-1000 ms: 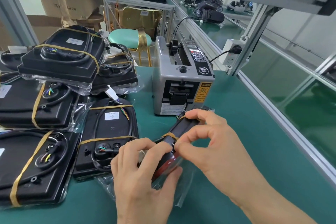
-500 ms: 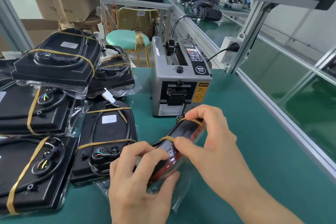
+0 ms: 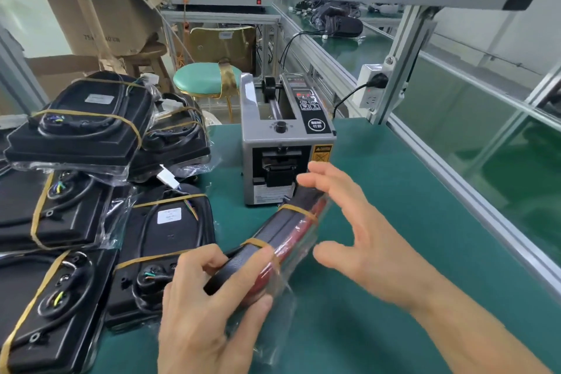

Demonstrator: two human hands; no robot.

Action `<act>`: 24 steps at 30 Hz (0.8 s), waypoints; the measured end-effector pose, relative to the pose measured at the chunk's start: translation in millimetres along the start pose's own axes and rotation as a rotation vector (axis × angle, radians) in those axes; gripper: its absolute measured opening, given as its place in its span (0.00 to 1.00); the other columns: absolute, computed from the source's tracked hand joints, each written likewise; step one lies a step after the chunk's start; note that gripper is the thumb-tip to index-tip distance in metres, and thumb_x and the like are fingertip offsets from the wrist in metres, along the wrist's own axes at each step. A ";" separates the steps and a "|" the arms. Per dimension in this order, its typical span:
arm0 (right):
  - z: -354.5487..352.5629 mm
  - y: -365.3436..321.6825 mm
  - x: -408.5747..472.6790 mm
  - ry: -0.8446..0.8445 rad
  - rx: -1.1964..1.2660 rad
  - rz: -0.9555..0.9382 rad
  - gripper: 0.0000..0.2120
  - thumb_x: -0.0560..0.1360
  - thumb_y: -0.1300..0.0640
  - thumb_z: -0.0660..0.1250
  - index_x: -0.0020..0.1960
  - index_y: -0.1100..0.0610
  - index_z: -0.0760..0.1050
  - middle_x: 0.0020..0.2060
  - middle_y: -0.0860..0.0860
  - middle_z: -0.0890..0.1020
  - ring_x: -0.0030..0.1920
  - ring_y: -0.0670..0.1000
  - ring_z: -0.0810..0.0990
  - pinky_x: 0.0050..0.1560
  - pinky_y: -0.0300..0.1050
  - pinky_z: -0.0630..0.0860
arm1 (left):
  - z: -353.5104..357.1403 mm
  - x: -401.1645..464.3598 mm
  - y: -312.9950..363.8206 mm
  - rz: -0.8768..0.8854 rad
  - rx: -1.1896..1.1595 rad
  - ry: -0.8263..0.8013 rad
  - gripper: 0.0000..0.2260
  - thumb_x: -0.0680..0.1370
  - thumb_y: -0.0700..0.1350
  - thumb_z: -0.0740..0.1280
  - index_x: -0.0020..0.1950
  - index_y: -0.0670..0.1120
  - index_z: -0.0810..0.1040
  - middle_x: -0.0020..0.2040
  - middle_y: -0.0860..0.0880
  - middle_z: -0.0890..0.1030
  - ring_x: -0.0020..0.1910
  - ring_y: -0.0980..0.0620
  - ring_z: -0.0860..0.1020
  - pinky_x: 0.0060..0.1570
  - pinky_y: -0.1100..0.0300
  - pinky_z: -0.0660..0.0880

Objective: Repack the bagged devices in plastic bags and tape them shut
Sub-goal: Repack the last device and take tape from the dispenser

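Gripping the near end of a device (image 3: 282, 237), the left hand (image 3: 209, 310) curls fingers and thumb round it and stands it on edge, tilted up off the counter (image 3: 409, 191). The device is black and red, bound by two yellow bands, and sits inside a clear bag (image 3: 283, 313) whose loose mouth trails toward the person. The right hand (image 3: 358, 240) is spread and empty, fingers straight, just beside the device's far half; whether a fingertip touches the plastic I cannot tell.

My guess is that bagging is done and the wrap is being smoothed before sealing. The next move likely calls for folding the slack flat against the body, then reaching for a strip from the dispenser (image 3: 285, 146), which stands just beyond the device's far tip with its slot facing this way. No cut strip shows at the slot that I can make out.

To the left, bagged devices (image 3: 76, 185) lie stacked and overlapping, the nearest almost against the left hand, so there is little room that side. To the right the green counter runs open to an aluminium rail (image 3: 455, 188), which leaves free space for the right hand to swing.
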State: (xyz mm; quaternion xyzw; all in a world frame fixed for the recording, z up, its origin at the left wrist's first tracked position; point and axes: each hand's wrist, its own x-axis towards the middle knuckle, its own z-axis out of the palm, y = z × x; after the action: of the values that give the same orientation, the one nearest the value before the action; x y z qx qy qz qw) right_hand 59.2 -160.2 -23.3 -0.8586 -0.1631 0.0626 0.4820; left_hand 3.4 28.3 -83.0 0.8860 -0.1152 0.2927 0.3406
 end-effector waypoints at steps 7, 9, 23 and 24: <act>-6.8 30.4 15.9 -0.166 0.086 0.017 0.27 0.67 0.63 0.78 0.60 0.44 0.74 0.50 0.41 0.83 0.52 0.41 0.81 0.57 0.32 0.73 | -36.7 -3.6 -3.3 -0.020 -0.046 -0.088 0.23 0.63 0.57 0.67 0.58 0.58 0.77 0.46 0.58 0.71 0.44 0.60 0.72 0.49 0.67 0.69; 1.2 31.6 15.0 -0.111 0.124 -0.028 0.26 0.66 0.63 0.78 0.59 0.45 0.75 0.50 0.42 0.84 0.52 0.43 0.82 0.57 0.35 0.74 | -38.6 6.7 9.0 -0.032 0.065 -0.101 0.24 0.61 0.62 0.67 0.56 0.60 0.79 0.50 0.58 0.75 0.49 0.55 0.73 0.53 0.56 0.67; 7.5 34.8 -4.4 0.302 -0.312 -0.752 0.09 0.74 0.54 0.72 0.39 0.58 0.82 0.43 0.47 0.83 0.43 0.46 0.80 0.45 0.37 0.76 | -18.4 43.1 40.7 0.028 0.290 -0.381 0.30 0.55 0.53 0.71 0.57 0.60 0.73 0.48 0.56 0.83 0.22 0.59 0.75 0.20 0.69 0.64; 8.5 35.1 -4.8 0.261 -0.232 -0.744 0.09 0.74 0.51 0.72 0.39 0.56 0.83 0.44 0.46 0.83 0.44 0.47 0.80 0.46 0.37 0.76 | -22.7 42.9 39.4 0.031 0.266 -0.368 0.25 0.60 0.53 0.65 0.57 0.60 0.71 0.51 0.55 0.83 0.21 0.59 0.74 0.21 0.71 0.65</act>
State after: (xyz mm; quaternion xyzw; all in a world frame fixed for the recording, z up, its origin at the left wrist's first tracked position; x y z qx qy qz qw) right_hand 60.2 -172.0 -57.8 -0.7905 -0.4061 -0.2441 0.3882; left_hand 11.9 14.1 -22.7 0.9597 -0.1494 0.1441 0.1897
